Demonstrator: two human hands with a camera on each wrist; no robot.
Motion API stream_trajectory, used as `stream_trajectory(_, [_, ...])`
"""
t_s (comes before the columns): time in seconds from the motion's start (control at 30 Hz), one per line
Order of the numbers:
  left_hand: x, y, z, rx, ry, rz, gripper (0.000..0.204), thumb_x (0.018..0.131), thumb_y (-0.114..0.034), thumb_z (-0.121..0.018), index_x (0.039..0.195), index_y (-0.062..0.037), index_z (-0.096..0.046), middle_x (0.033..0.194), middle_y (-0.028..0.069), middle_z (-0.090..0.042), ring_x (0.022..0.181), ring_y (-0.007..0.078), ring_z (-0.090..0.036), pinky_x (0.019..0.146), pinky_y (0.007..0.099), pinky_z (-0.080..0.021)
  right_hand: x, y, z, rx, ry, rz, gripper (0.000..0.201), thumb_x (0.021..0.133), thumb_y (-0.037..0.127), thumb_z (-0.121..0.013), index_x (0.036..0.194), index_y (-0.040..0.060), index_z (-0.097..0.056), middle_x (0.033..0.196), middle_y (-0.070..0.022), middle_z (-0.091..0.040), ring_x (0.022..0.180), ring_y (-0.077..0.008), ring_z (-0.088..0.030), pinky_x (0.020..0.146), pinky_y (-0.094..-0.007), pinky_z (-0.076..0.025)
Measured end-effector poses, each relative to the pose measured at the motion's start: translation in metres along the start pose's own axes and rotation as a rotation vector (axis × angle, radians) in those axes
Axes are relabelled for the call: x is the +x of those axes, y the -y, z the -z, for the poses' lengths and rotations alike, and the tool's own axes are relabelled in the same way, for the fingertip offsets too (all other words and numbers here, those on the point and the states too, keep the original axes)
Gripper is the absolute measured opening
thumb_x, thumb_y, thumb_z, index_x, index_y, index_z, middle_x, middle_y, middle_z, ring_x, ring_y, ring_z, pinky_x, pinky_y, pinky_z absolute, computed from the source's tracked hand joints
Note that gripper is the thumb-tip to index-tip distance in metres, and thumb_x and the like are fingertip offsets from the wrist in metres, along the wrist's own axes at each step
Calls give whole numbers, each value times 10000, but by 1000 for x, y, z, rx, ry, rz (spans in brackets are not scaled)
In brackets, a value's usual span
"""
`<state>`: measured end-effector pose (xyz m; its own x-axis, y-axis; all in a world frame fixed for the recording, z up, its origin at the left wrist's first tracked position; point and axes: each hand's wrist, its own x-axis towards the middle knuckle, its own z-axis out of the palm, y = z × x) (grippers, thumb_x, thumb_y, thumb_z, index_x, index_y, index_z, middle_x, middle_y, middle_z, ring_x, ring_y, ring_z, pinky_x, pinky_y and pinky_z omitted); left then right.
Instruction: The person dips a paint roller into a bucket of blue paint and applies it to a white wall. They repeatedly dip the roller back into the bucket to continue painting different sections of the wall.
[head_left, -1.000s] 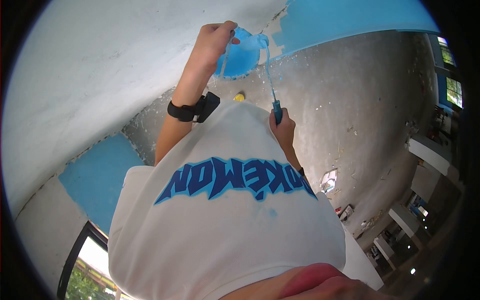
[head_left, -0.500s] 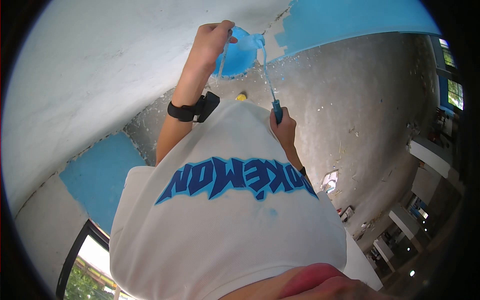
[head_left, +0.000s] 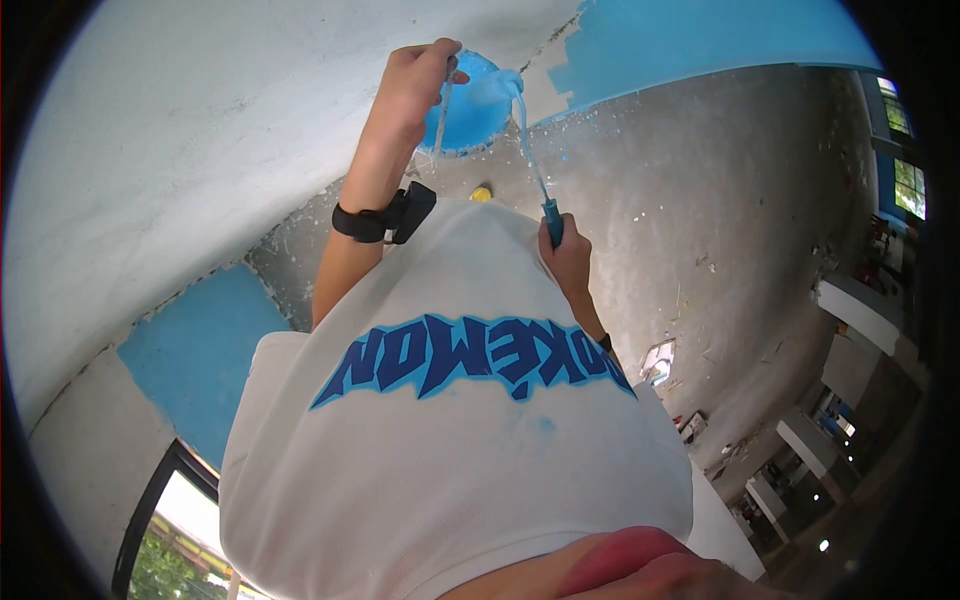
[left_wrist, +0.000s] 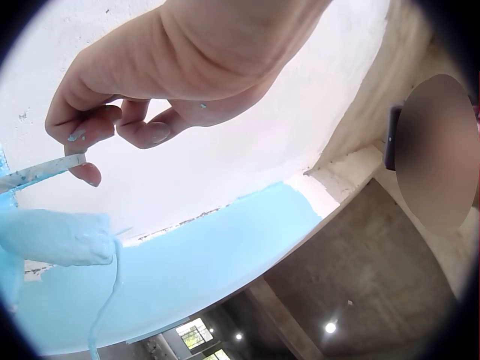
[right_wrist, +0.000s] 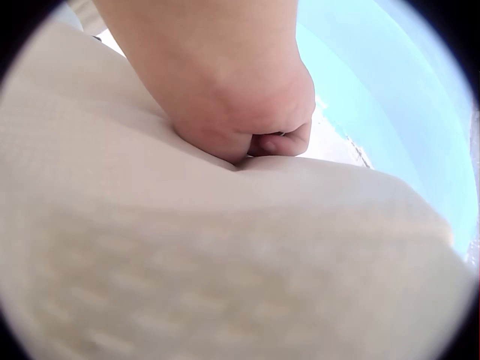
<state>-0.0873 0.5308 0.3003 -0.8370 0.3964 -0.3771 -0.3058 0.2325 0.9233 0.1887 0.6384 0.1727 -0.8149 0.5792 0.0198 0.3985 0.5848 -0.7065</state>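
Roller [head_left: 500, 85]: pale blue, wet; handle [head_left: 553, 222] below it, teal. Shirt [head_left: 470, 440]: white, dark-blue lettering [head_left: 480, 358] outlined light blue.

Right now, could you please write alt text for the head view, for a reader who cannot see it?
A person's right hand grips a blue-handled paint roller, its head light blue over a round tub of blue paint, while the left hand pinches a thin pale stick. A white shirt with blue lettering fills the foreground.

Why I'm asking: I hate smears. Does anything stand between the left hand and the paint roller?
Only the paint-flecked strip pinched in the left hand, lying just above the roller in the left wrist view; nothing else visible stands between.
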Motion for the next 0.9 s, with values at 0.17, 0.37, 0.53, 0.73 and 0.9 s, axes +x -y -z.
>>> stream_trajectory(0.17, [3, 3, 0, 0, 9, -2, 292, 881, -305, -539, 799, -36, -619, 823, 97, -665, 762, 141, -533, 664, 288, -366, -2, -5, 1, -34, -15, -25, 204, 866, 199, -642, 799, 42, -532, 533, -163, -528, 499, -363, -586, 455, -403, -448])
stream_trajectory(0.37, [2, 0, 0, 14, 9, 6, 294, 879, -311, -541, 791, -40, -614, 840, 104, -672, 764, 141, -531, 665, 289, -363, -8, -3, 8, -75, -1, -7, 199, 860, 193, -644, 790, 47, -529, 526, -160, -525, 495, -363, -583, 453, -411, -447])
stream_trajectory(0.53, [1, 0, -2, 8, 3, 8, 303, 880, -317, -537, 792, -37, -614, 840, 106, -671, 740, 137, -506, 665, 284, -360, 2, 3, 5, -43, -21, 12, 209, 862, 197, -640, 775, 49, -521, 525, -160, -522, 500, -364, -583, 454, -415, -447])
stream_trajectory(0.73, [4, 3, 1, -7, -5, -6, 296, 879, -303, -539, 762, -39, -603, 822, 98, -668, 740, 134, -520, 651, 282, -356, 0, -2, 2, -66, -26, 3, 208, 854, 194, -643, 772, 48, -519, 518, -158, -515, 498, -363, -581, 452, -413, -447])
stream_trajectory(0.9, [2, 0, -2, -30, -13, 9, 308, 885, -285, -537, 653, -81, -531, 667, 20, -543, 826, 161, -599, 637, 284, -345, -7, -2, 7, -101, 9, -17, 172, 822, 160, -650, 807, 55, -515, 549, -145, -556, 525, -354, -602, 475, -418, -475])
